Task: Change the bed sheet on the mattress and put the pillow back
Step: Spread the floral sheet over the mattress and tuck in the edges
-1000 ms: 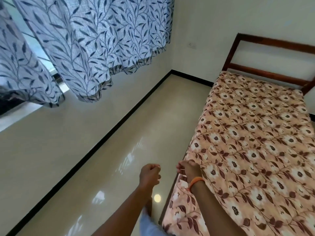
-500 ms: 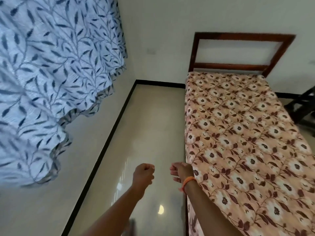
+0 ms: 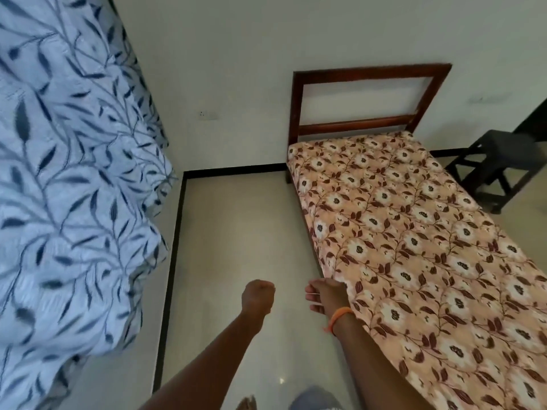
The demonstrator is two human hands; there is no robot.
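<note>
Swinging rightward since the earlier frame, the view is now taking in the whole wooden headboard (image 3: pixel 367 99) and a dark plastic chair (image 3: pixel 503 161) beyond the bed. Both hands are staying put: the left hand (image 3: pixel 257 295) is curling into an empty fist over the glossy floor (image 3: pixel 236 247), while the right hand (image 3: pixel 327 295) is hovering at the peach floral-sheeted mattress (image 3: pixel 414 247) edge, fingers curled; whether it is pinching fabric I cannot tell. No pillow is showing, and the mattress's near end is running out of frame.

Leaf-print curtain (image 3: pixel 74 187) hangs left; dark chair (image 3: pixel 503 164) stands right
</note>
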